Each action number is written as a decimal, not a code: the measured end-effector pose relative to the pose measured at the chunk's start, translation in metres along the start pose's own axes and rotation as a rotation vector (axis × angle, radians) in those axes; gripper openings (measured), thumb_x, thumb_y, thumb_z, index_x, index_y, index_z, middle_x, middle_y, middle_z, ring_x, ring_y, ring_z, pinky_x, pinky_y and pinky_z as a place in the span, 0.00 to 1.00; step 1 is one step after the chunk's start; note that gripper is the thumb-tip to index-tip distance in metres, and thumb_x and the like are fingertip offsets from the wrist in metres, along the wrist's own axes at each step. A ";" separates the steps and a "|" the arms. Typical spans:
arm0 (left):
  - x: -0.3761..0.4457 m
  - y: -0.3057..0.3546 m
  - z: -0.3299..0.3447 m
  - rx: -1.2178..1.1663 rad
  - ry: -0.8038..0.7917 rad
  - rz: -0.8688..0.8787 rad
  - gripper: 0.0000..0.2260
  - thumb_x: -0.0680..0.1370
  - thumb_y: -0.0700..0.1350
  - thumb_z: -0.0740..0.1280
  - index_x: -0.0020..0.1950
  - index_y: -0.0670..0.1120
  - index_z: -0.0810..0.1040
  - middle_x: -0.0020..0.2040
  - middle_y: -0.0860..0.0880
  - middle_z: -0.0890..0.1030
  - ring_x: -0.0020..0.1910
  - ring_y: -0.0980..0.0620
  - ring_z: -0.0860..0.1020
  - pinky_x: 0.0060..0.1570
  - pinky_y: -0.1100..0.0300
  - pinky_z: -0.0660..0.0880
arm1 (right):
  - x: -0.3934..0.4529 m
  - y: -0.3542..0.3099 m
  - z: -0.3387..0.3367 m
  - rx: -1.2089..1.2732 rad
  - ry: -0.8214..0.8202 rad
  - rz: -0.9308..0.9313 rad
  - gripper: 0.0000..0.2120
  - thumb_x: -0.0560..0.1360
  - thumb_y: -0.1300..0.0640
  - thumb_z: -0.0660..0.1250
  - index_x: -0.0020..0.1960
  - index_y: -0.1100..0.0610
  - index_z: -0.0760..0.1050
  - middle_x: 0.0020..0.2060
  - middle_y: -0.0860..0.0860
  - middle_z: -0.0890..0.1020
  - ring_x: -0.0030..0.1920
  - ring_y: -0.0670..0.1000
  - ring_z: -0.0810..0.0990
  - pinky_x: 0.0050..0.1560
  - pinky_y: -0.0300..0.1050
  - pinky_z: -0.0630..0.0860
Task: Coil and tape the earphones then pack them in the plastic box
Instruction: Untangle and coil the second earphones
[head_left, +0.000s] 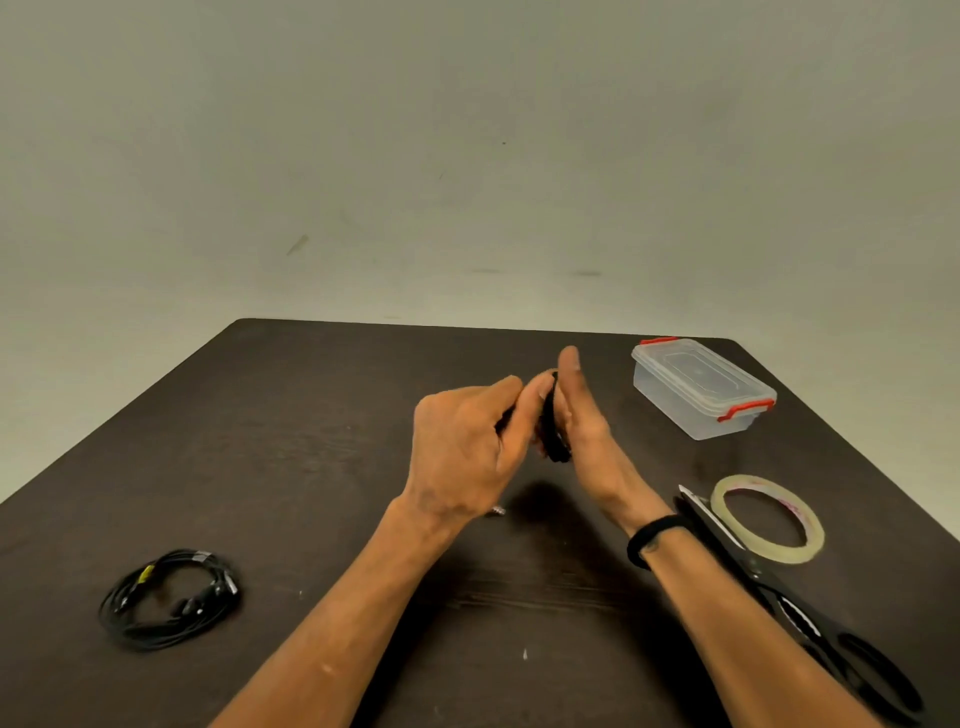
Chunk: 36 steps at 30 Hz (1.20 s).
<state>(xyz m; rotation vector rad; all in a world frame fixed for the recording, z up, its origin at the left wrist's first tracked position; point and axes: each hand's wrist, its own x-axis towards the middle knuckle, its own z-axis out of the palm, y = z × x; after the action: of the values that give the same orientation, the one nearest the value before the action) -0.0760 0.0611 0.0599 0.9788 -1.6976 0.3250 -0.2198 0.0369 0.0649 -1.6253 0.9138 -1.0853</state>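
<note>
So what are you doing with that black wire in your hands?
A person is winding a black earphone cable into a small coil above the dark table. The left hand pinches the wire while the right hand holds the coil against its straight fingers. Another coiled bundle already lies on the table to the left. The tape roll and scissors wait on the right, and the plastic box sits behind them with its lid on.
</note>
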 end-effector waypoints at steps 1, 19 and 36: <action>0.001 -0.002 -0.001 0.002 0.024 -0.019 0.19 0.85 0.51 0.64 0.36 0.56 0.64 0.27 0.60 0.60 0.24 0.56 0.60 0.29 0.66 0.56 | -0.001 0.001 0.002 -0.036 -0.060 0.017 0.42 0.80 0.28 0.43 0.44 0.69 0.65 0.34 0.63 0.66 0.34 0.48 0.66 0.37 0.40 0.67; 0.005 -0.037 -0.004 -0.156 0.049 -0.447 0.27 0.86 0.56 0.63 0.29 0.47 0.62 0.23 0.53 0.62 0.24 0.53 0.60 0.28 0.57 0.59 | -0.007 -0.020 0.016 0.617 -0.680 0.287 0.39 0.75 0.20 0.40 0.40 0.56 0.64 0.31 0.53 0.64 0.31 0.54 0.55 0.37 0.52 0.55; -0.024 -0.016 0.032 -0.131 -0.359 -0.470 0.23 0.84 0.50 0.64 0.29 0.50 0.66 0.23 0.52 0.68 0.23 0.51 0.66 0.27 0.63 0.59 | 0.001 -0.015 -0.015 1.088 -0.225 0.100 0.34 0.77 0.22 0.54 0.42 0.55 0.65 0.33 0.53 0.66 0.34 0.52 0.60 0.38 0.47 0.60</action>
<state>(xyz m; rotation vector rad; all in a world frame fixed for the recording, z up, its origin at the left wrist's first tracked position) -0.0837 0.0408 0.0223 1.3554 -1.7119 -0.2830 -0.2320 0.0356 0.0824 -0.7471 0.1473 -1.0181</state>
